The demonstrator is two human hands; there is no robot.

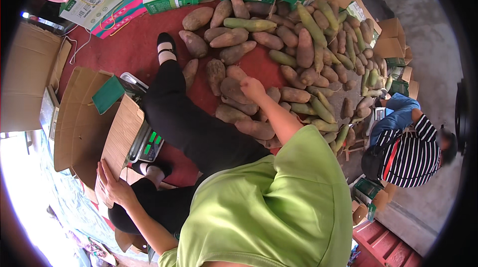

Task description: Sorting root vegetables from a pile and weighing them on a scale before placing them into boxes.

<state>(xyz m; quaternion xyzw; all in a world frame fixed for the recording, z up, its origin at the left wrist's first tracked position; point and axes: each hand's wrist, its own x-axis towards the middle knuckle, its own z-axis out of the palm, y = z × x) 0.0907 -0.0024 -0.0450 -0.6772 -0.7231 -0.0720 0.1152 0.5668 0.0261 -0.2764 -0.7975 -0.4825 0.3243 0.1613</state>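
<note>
The right hand (pixel 252 87) is stretched out over the heap of brown, rough-skinned, spindle-shaped tubers (pixel 279 43) that lies on the red floor covering (pixel 129 48). Its fingers are curled shut, knuckles up, on the upper end of one broad brown tuber (pixel 233 90), which sits just below and to the left of the hand, touching it. That tuber's long axis runs roughly from upper left to lower right, its blunt end pointing toward the black-trousered leg (pixel 189 122); how much of it the fingers enclose cannot be told. Long green gourds (pixel 318 110) lie mixed into the right side of the heap.

The left hand (pixel 112 185) lies open and flat, fingers spread, on the flap of a brown cardboard box (pixel 84 122) near the lower left. A digital weighing scale with a green display (pixel 149 145) stands just beside that flap. A person in a black-and-white striped shirt (pixel 411 155) crouches at the far right, well apart from both hands
</note>
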